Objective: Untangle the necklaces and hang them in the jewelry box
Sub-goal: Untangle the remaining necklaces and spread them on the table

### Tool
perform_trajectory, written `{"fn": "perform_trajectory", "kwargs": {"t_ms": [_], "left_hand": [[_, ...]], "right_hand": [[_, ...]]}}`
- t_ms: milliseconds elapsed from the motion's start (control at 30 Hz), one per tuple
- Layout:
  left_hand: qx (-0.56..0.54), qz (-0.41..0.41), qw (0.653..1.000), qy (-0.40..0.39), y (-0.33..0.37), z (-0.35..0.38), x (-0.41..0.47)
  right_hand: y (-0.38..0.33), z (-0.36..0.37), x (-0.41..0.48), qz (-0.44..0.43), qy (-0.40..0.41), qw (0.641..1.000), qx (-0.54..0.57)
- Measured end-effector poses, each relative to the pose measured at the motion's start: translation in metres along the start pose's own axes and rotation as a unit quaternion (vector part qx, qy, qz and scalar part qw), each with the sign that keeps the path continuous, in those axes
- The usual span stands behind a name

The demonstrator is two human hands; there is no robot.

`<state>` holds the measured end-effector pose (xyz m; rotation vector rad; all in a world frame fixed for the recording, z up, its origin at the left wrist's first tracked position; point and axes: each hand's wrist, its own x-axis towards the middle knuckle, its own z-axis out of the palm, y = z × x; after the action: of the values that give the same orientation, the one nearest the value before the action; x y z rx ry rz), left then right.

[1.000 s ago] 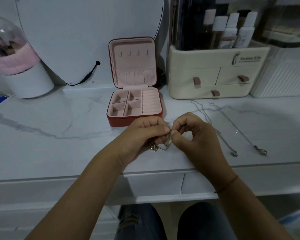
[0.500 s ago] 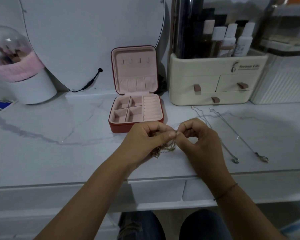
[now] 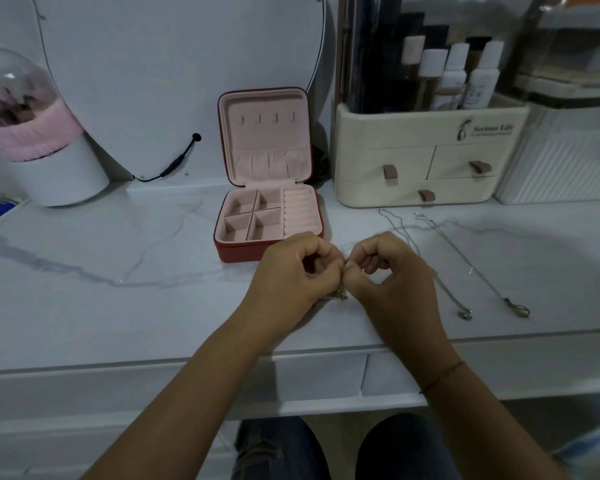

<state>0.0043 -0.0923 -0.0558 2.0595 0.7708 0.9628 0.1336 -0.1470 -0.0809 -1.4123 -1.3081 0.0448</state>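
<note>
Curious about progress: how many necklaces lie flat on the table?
2, both silver: the nearer necklace just right of the right hand, the farther necklace beyond it. The gold tangle pinched by the right and left hand may hide more.

Red jewelry box [image 3: 243,252] with pink lining, grey-veined white marble tabletop [image 3: 118,271].

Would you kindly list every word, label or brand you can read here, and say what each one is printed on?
"Serious Life": beside a small logo on the front of the cream drawer organiser.
Fine line under that name: too small to read.
Labels on the white bottles above it: blurred, unreadable.
</note>
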Motion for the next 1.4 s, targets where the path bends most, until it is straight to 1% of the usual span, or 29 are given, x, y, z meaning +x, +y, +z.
{"fn": "perform_trajectory", "kwargs": {"t_ms": [100, 200, 300, 400, 533, 733, 900, 1033, 1100, 1167, 1200, 1300, 1400], "left_hand": [[0.034, 0.015, 0.999, 0.000, -0.004, 0.002, 0.001], [0.064, 0.043, 0.997, 0.007, -0.005, 0.003, 0.000], [0.053, 0.036, 0.998, 0.015, -0.006, 0.002, 0.000], [0.034, 0.042, 0.998, 0.013, -0.006, 0.001, 0.001], [0.050, 0.045, 0.998, -0.003, -0.003, 0.003, 0.000], [0.109, 0.108, 0.987, 0.046, -0.006, 0.004, 0.001], [0.138, 0.149, 0.977, 0.060, -0.010, 0.003, 0.000], [0.166, 0.164, 0.970, 0.075, -0.009, 0.004, -0.001], [0.165, 0.153, 0.969, 0.098, -0.009, 0.004, -0.002], [0.138, 0.124, 0.973, 0.135, -0.012, 0.001, -0.001], [0.118, 0.107, 0.977, 0.141, -0.012, -0.001, 0.001], [0.069, 0.060, 0.990, 0.103, -0.010, -0.001, 0.003], [-0.022, 0.004, 0.997, 0.071, -0.007, -0.002, 0.003]], "right_hand": [[0.000, 0.001, -0.001, 0.006, 0.004, 1.000, -0.010], [0.003, -0.001, 0.000, 0.030, 0.010, 0.999, -0.019], [0.003, -0.002, 0.002, 0.047, -0.002, 0.999, -0.018], [0.002, -0.004, 0.003, 0.053, -0.019, 0.998, 0.013], [0.002, -0.007, 0.005, 0.079, -0.040, 0.995, 0.055], [-0.003, -0.007, 0.005, 0.082, -0.065, 0.993, 0.062], [-0.005, -0.008, 0.004, 0.084, -0.043, 0.994, 0.052], [-0.004, -0.005, 0.003, 0.087, -0.046, 0.995, 0.025], [-0.003, -0.006, 0.003, 0.083, -0.041, 0.996, 0.018], [-0.004, -0.008, 0.003, 0.084, -0.041, 0.995, 0.031], [-0.004, -0.009, 0.004, 0.083, -0.045, 0.995, 0.043], [-0.006, -0.009, 0.005, 0.083, -0.052, 0.993, 0.058], [-0.008, -0.009, 0.006, 0.099, -0.047, 0.990, 0.085]]}}
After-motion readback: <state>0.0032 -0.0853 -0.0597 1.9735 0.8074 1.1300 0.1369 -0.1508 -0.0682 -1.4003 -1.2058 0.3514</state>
